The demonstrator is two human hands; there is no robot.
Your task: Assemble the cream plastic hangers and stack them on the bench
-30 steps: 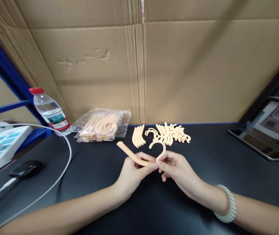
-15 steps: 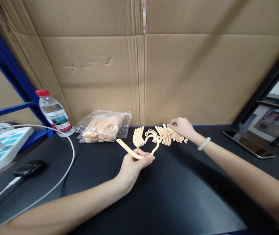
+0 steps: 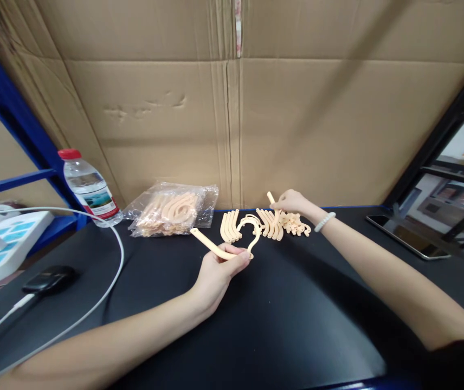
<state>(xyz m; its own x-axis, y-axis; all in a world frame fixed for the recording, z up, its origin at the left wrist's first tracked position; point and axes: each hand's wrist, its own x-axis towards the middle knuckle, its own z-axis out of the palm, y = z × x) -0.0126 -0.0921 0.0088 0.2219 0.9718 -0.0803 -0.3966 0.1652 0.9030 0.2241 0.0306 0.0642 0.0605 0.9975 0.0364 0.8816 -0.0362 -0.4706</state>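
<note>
My left hand [image 3: 218,276] is closed on beige strips: a flat strip [image 3: 207,242] with a hole near its end points up to the left, and a hook-shaped strip [image 3: 257,234] curves up from the fingertips. Whether the two are joined under my thumb is hidden. At the back, my right hand [image 3: 295,202] pinches another beige strip [image 3: 270,196], its upper end sticking up past the fingers. Below it lie a row of curved strips [image 3: 265,222] and a heap of small wavy pieces [image 3: 296,224]. A second row of strips [image 3: 227,225] lies to the left.
A clear plastic bag [image 3: 171,210] of beige pieces lies back left, beside a water bottle [image 3: 94,189]. A white cable [image 3: 120,260], a black charger [image 3: 49,279] and a power strip [image 3: 16,238] occupy the left. A phone [image 3: 406,236] lies right. Cardboard [image 3: 317,108] walls the back.
My right hand has moved slightly left and up, lifting one strip from the row. My left hand keeps its hold on the strips, almost still.
</note>
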